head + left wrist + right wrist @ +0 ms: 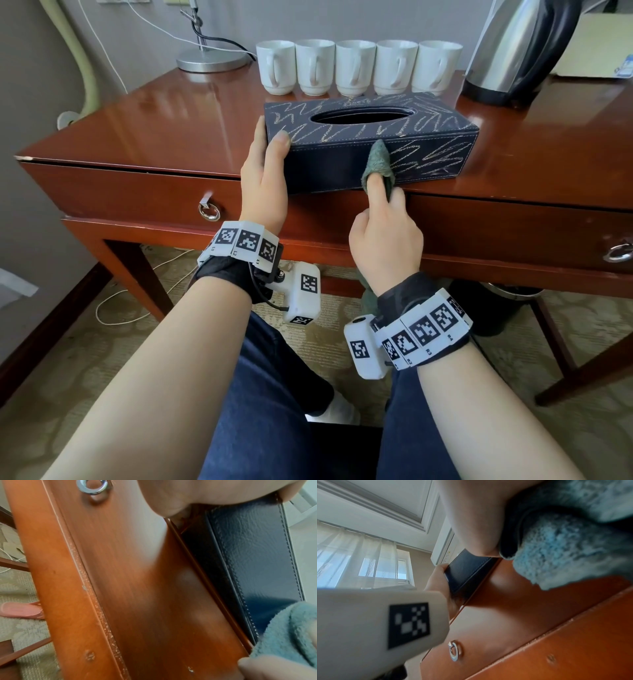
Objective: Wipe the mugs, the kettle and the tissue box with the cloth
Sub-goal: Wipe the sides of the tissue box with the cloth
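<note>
At the top of the frame, five mugs (358, 66), a kettle (520, 51) and a lamp base (213, 61) stand behind the tissue box (370, 144) on the worktop (144, 126), while the left hand (265, 181) grips the box end and the right hand (385, 236) presses the pinched cloth (381, 161) on its front.

Bare forearms fill the lower frame, each wrist wrapped in a black strap (236, 270) ringed with white blocks (245, 241) printed with black square codes. A white camera box (303, 296) hangs beside each wrist. Dark blue trousers (274, 394) sit at bottom centre.

wooden desk (171, 126) with ring-pull drawers (209, 210); lamp base (212, 61) at back left; patterned carpet (68, 359); white cable (113, 308) on floor.
</note>
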The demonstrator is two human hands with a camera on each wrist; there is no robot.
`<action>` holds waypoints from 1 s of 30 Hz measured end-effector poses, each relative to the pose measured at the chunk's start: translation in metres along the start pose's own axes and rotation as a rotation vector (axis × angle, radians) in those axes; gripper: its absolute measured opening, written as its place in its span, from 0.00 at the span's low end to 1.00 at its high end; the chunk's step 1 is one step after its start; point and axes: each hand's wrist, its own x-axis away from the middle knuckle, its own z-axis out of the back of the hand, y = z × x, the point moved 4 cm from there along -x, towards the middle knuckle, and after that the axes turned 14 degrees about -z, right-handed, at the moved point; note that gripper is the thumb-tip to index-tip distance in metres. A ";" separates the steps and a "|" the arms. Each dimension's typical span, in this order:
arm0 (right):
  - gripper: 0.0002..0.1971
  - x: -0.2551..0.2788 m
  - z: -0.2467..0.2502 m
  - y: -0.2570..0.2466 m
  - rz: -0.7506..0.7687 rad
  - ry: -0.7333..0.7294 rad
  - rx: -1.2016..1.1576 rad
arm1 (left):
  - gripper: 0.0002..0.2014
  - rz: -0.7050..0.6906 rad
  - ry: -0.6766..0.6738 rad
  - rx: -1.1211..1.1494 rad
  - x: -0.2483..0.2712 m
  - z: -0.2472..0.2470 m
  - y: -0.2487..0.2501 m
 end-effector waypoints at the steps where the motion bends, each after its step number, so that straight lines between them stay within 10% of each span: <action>1: 0.27 0.001 -0.002 0.001 -0.008 -0.017 0.004 | 0.24 -0.002 0.002 -0.003 0.000 0.000 0.000; 30: 0.26 0.006 -0.014 0.013 -0.009 -0.018 -0.012 | 0.31 -0.017 -0.012 0.024 0.000 0.000 0.003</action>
